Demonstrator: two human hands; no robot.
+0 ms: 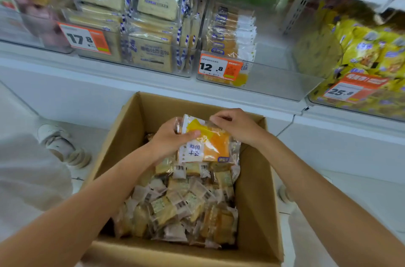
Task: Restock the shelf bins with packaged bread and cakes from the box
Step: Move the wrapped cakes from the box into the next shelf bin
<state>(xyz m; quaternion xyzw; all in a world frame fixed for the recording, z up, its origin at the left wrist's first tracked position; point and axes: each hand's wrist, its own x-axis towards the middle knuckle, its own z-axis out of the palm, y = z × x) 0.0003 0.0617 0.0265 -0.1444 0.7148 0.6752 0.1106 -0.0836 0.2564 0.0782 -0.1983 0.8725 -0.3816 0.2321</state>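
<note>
An open cardboard box (256, 190) stands on the floor below the shelf, filled with several small wrapped breads and cakes (182, 203). Above its far end I hold a stack of orange-and-white cake packets (208, 144). My left hand (169, 140) grips the stack from the left, thumb across the top packet. My right hand (236, 125) pinches the stack's upper right corner. Straight above, a clear shelf bin (269, 82) with a 12.8 price tag (220, 67) holds a row of the same packets (230, 32) at its left side.
A bin of sliced bread packs (151, 23) with a 17.8 tag sits to the left, and a bin of yellow packets (361, 52) with a 25.8 tag to the right. Another person's white shoes (59, 144) stand on the floor left of the box.
</note>
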